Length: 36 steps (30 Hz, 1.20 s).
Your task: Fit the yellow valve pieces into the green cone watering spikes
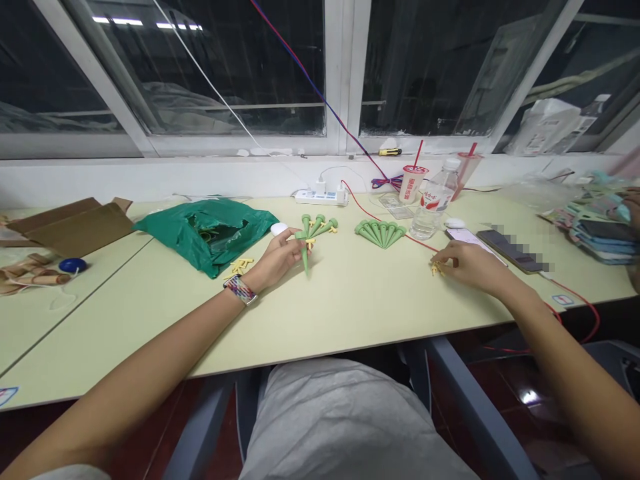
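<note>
Holding a green spike [305, 259] in your left hand [280, 260] and yellow plastic [436, 269] in your right hand [467, 265]

Your left fingers are pinched together around the upper part of the spike, which hangs point down above the surface [380, 293]. A yellow piece sticks out beside its head; whether it is fixed there, you cannot tell from this view. Your right fingers are curled in, the tips closed on the small yellow plastic just over the surface, near the lit phone [470, 244]; how many pieces they hold is too small to tell.

Just beyond your left hand lies a small group of green spikes [320, 225], with yellow pieces at their heads. Between your hands and farther back, more green spikes are laid out in a fan [381, 233], heads away from you and points drawn together on your side. Loose yellow pieces [241, 265] lie in a pile by your left wrist, next to the torn green bag [215, 233].

Past your right hand stand a clear bottle [426, 217] and a cup [414, 183] with a red straw. A dark phone [510, 251] rests beside the lit one. A power strip [323, 197] sits at the back, near the wall.
</note>
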Tool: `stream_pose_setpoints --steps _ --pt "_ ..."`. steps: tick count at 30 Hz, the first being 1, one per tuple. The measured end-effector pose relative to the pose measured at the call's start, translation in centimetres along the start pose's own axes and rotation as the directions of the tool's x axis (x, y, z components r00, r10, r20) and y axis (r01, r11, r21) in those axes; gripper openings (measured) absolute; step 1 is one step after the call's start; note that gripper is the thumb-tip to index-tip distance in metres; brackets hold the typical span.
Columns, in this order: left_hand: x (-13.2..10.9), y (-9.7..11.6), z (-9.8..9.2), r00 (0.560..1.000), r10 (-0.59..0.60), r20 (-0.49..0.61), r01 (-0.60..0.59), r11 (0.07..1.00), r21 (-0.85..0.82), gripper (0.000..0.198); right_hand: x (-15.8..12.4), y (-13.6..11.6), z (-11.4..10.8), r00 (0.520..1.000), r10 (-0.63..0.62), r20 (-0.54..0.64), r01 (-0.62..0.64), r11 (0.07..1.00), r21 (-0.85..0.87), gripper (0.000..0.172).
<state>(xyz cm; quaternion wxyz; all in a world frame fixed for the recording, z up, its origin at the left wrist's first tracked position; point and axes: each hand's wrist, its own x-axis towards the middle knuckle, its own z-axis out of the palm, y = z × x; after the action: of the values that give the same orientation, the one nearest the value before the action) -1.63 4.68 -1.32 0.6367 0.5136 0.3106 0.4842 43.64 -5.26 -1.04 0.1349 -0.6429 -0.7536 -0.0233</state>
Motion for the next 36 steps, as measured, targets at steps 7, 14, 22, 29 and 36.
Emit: stream_pose_setpoints --steps 7,14,22,29,36 --pt "-0.2 0.3 0.0 1.0 0.014 -0.004 -0.014 1.0 0.012 0.045 1.0 -1.2 1.0 0.999 -0.038 0.032 0.037 0.999 0.026 0.025" --pt "-0.4 0.0 0.0 1.0 -0.009 -0.011 0.01 0.999 0.048 0.049 3.4 -6.5 0.6 0.997 -0.08 -0.02 0.082 0.968 0.238 0.013" --pt "-0.9 0.2 0.7 1.0 0.014 0.016 -0.015 0.997 0.073 0.05 9.8 -18.9 2.3 0.934 -0.263 -0.243 0.357 0.744 0.565 0.011" --pt "-1.0 -0.1 0.9 0.998 0.045 0.047 -0.05 0.992 0.113 0.044 10.5 -21.1 4.4 0.912 -0.288 -0.292 0.41 0.663 0.627 0.01" --pt "-0.9 -0.3 0.8 0.998 0.038 0.044 -0.043 0.992 0.121 0.046 9.9 -20.9 4.5 0.895 -0.292 -0.337 0.444 0.659 0.607 0.008"
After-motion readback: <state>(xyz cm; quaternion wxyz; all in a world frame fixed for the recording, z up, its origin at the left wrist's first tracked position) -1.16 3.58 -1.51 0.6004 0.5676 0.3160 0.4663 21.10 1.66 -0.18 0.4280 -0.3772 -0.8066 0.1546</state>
